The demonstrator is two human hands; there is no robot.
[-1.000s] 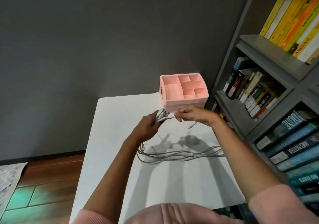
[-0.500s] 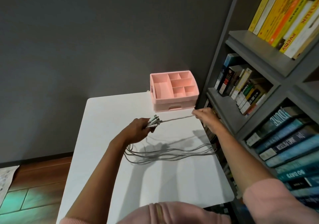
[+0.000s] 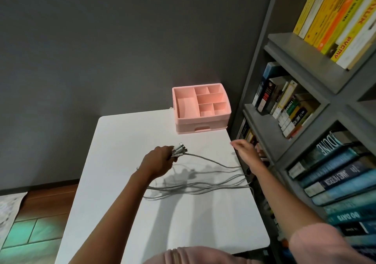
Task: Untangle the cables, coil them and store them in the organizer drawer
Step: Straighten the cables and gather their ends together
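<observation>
Several grey cables (image 3: 203,187) are laid left-to-right across the desk (image 3: 126,137), plug ends gripped in the left hand (image 3: 160,160), tails trailing over the right edge, where the right hand (image 3: 247,153) is held nearer, apparently loose-fingered and empty, though blurred
</observation>
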